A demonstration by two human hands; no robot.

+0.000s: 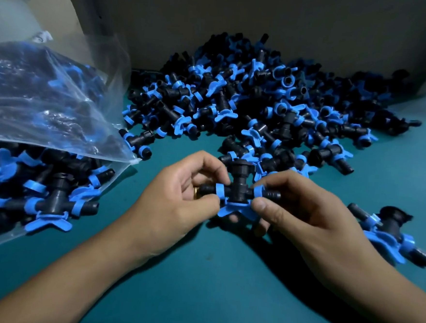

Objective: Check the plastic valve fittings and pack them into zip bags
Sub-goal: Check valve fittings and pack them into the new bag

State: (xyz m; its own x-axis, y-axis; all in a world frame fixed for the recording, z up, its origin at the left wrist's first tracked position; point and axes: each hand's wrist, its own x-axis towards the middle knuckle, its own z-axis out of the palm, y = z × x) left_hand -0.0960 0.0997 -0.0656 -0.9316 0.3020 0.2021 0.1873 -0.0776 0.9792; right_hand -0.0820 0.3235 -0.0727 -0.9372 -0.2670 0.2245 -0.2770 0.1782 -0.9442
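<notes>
**One fitting under check**

Both hands, left hand (179, 191) and right hand (302, 208), pinch one fitting (239, 188) above the table's (224, 275) middle. Best turn it slowly, test the blue handle, then slide it into the bag (46, 114) at the left edge.

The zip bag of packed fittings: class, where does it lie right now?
In the head view, the zip bag lies at the left on the green table, its open mouth facing the loose pile of fittings, left of the left hand.

Your teal tabletop (222, 300) carries a fittings pile (248, 108), a filled zip bag (40, 129), a cardboard box (241, 24) and one stray fitting (393, 234).
</notes>
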